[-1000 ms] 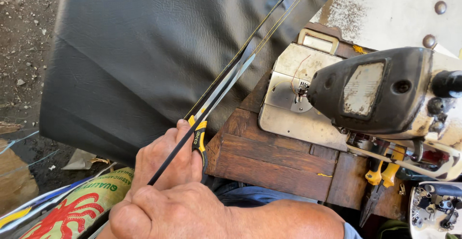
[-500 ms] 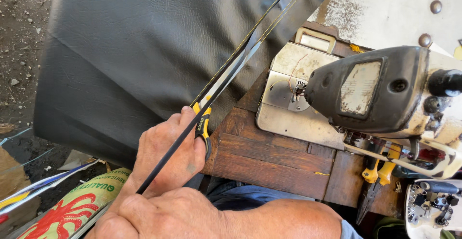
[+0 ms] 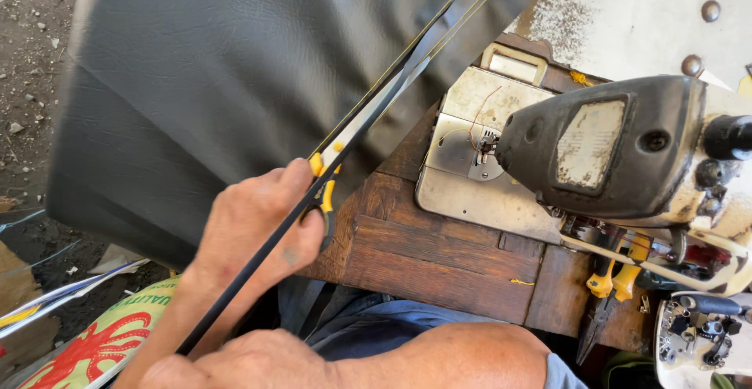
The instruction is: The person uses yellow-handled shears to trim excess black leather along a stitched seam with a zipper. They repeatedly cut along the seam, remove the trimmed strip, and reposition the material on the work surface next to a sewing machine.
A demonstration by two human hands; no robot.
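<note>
Snips at the strip beside the sewing machine

My left hand [image 3: 251, 232] has its grip closed around yellow-handled snips [image 3: 325, 193], blades hidden behind a black strip [image 3: 368, 123]. The strip's long axis runs diagonally, from my right hand [image 3: 235, 365] at the lower left, across the left hand, up and right over the black vinyl [image 3: 219, 83]. The right hand's grip looks closed on the strip's near end, though partly cut off. The machine [image 3: 619, 154] sits right on the tabletop [image 3: 439, 264].
</note>
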